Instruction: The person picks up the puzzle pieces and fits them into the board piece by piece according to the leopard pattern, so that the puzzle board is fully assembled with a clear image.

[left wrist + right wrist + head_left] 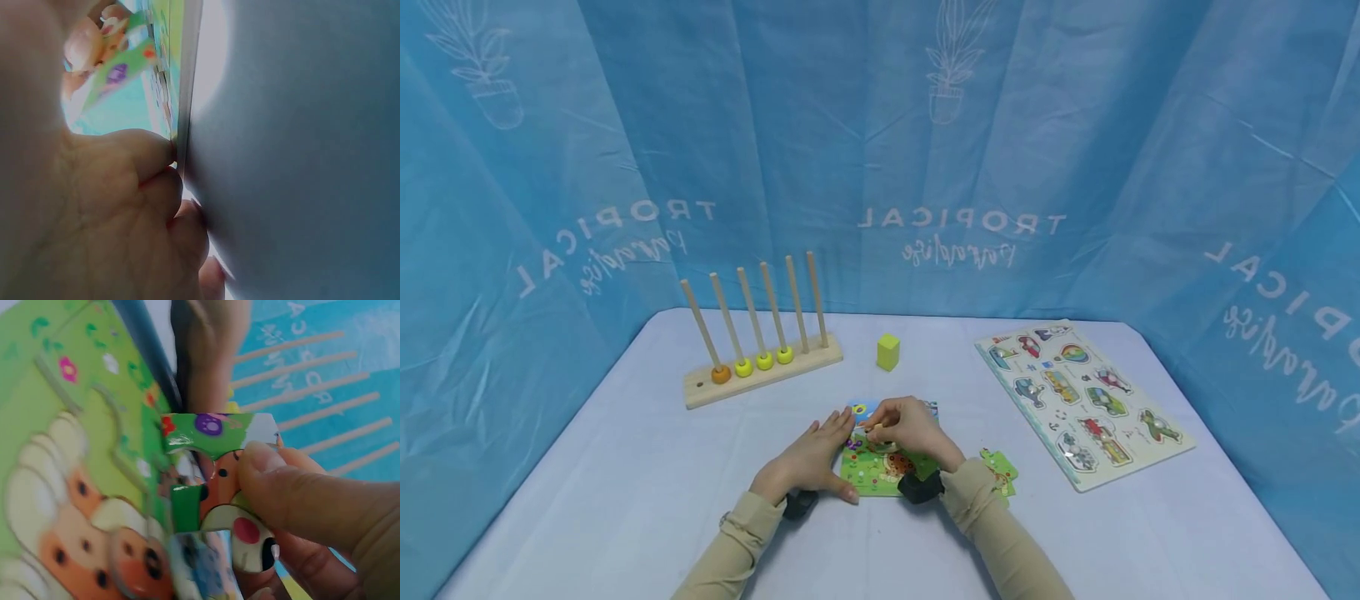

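A green jigsaw puzzle board [870,481] with animal pictures lies at the near middle of the table. My right hand [913,429] pinches a jigsaw piece [220,430] between thumb and fingers, tilted on edge over the board. That piece carries part of a spotted animal's face and a purple paw mark. Against the board's left side rests my left hand [811,458], fingers extended and thumb apart, with its fingertips at the board's edge in the left wrist view. Loose green jigsaw pieces [1002,468] lie right of the board, partly covered by my right sleeve.
A wooden counting stand [805,360] with upright rods and a few orange and yellow beads stands at the back left. Beyond the board sits a yellow-green block [888,353]. A vehicle peg puzzle [1060,417] lies at the right. Blue curtains [880,158] surround the white table [625,492].
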`<state>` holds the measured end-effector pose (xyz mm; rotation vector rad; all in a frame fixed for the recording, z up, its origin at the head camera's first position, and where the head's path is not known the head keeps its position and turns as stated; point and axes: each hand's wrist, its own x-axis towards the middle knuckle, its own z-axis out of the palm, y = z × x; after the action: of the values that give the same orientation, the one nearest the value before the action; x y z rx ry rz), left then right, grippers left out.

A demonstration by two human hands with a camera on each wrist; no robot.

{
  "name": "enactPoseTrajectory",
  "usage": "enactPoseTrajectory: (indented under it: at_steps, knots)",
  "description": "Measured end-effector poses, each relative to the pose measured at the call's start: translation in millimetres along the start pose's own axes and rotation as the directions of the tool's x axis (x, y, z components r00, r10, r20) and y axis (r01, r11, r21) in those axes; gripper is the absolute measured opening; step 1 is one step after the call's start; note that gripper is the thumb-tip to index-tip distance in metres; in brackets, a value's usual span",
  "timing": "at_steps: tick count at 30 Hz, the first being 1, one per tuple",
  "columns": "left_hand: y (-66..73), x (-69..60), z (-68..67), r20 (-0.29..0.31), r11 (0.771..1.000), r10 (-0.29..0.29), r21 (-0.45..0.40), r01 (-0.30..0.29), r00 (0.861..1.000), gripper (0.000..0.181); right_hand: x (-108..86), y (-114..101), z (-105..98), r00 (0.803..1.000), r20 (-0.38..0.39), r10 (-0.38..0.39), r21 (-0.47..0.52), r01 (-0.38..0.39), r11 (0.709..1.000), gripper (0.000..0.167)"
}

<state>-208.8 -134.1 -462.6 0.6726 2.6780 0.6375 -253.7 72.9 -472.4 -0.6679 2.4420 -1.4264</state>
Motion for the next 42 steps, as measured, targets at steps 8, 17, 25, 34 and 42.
enactPoseTrajectory:
  at_steps: [8, 17, 25, 34, 42]
  knots:
    - [1.4, -2.1, -4.2, 0.004, 1.000, 0.008, 0.001, -0.008, 1.000, 0.119, 0.2, -3.2, 10.1, 0.999, -0.039, 0.021, -0.050, -0.023, 0.998, 0.005]
    - [-2.1, 0.3, -2.5, 0.007, 1.000, 0.012, 0.010, -0.012, 1.000, 0.119, -2.0, -4.1, 16.9, 0.995, -0.098, 0.009, -0.243, -0.032, 0.969, 0.003]
    - [0.1, -0.2, -5.7, -0.001, 1.000, 0.015, 0.012, -0.015, 1.000, 0.119, -0.9, -4.2, 19.5, 0.990, -0.135, 0.042, -0.236, -0.074, 0.969, 0.014]
    - [2.4, -2.0, -1.9, -0.001, 1.000, 0.005, 0.005, -0.005, 1.000, 0.120, -11.3, 12.4, -9.8, 1.000, -0.005, -0.013, 0.118, 0.013, 0.993, 0.034]
    - [2.3, -2.2, 0.9, -0.014, 1.000, 0.003, 0.012, -0.002, 1.000, 0.121, -31.5, 30.0, -61.2, 0.990, -0.140, 0.028, 0.225, 0.005, 0.974, 0.041]
